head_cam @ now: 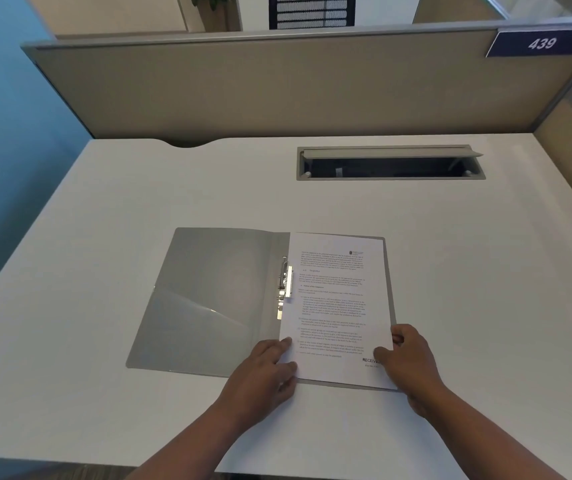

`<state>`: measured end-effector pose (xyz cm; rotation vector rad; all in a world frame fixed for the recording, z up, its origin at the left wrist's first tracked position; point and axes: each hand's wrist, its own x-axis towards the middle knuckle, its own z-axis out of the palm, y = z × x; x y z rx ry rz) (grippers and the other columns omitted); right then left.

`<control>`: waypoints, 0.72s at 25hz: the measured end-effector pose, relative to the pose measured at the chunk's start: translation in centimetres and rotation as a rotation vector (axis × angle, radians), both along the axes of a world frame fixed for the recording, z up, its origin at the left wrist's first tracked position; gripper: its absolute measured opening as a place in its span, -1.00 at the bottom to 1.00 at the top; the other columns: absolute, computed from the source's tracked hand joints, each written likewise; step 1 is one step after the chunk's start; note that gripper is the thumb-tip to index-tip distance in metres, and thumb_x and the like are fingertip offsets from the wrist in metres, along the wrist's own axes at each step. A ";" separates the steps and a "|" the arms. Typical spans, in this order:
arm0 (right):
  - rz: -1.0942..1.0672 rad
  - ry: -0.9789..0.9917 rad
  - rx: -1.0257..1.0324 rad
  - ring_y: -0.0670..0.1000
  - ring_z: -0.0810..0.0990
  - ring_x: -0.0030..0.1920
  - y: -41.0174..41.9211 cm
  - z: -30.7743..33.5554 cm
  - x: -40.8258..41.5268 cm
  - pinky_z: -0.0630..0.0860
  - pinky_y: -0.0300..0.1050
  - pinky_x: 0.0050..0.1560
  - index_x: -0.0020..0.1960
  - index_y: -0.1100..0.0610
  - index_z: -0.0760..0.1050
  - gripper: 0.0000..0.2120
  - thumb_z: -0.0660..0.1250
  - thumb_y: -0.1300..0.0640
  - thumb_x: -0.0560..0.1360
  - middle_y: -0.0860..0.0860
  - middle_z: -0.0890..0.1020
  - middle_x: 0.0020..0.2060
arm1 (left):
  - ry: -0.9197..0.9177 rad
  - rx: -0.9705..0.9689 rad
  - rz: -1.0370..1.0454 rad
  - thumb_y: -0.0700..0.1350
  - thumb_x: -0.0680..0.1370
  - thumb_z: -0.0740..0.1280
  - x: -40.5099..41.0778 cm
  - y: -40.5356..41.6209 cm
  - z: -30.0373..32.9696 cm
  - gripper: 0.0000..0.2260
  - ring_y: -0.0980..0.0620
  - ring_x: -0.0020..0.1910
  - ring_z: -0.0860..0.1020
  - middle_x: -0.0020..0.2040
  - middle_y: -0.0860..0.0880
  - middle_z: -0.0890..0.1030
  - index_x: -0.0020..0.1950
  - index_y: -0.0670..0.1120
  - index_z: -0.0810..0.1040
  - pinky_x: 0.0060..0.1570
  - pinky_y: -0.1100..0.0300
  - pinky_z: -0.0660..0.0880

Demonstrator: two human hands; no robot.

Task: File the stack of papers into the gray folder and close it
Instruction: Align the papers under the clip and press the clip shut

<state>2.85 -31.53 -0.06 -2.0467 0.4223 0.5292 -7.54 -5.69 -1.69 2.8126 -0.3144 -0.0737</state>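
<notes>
i'm seating the stack of papers [338, 306] on the right leaf of the open gray folder [208, 299] near the tabletop's front edge, left hand [263, 372] pressing flat-fingered, right hand [407, 362] pinching its corner, judging clamping comes next.

Open gray folder [208, 299], papers [336, 306] inside, left hand [263, 372], right hand [409, 362] on them

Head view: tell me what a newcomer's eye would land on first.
The gray folder lies open at the middle of the white desk, with the stack of papers on its right half beside the metal clip. The left hand and right hand hold the papers' near corners. A sign reading 439 hangs top right.
</notes>
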 end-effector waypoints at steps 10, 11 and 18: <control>-0.011 -0.038 0.007 -0.11 0.60 -0.09 0.1 0.1 0.2 0.44 -0.33 -0.30 0.10 0.04 0.45 -0.71 0.44 0.28 0.47 -0.04 0.61 0.02 | -0.062 -0.037 -0.044 -0.04 0.46 0.53 -0.1 0.7 -0.3 -0.87 -0.13 0.21 0.61 0.23 -0.09 0.67 -0.05 -0.04 0.70 -0.03 0.14 0.65; -0.008 -0.032 0.014 -0.07 0.62 -0.07 0.1 0.1 0.2 0.47 -0.32 -0.29 0.11 0.03 0.45 -0.70 0.44 0.27 0.47 -0.05 0.62 0.01 | -0.058 -0.027 -0.047 -0.03 0.47 0.51 -0.1 0.7 -0.3 -0.89 -0.12 0.22 0.61 0.24 -0.08 0.67 -0.06 -0.03 0.70 -0.02 0.15 0.65; 0.015 -0.049 0.010 -0.21 0.58 -0.16 0.1 0.3 0.1 0.41 -0.48 -0.42 0.08 -0.01 0.46 -0.67 0.45 0.31 0.44 -0.20 0.57 -0.10 | -0.074 -0.029 -0.043 -0.06 0.46 0.52 -0.1 0.7 -0.3 -0.91 -0.16 0.21 0.61 0.23 -0.11 0.67 -0.11 -0.05 0.68 -0.01 0.12 0.65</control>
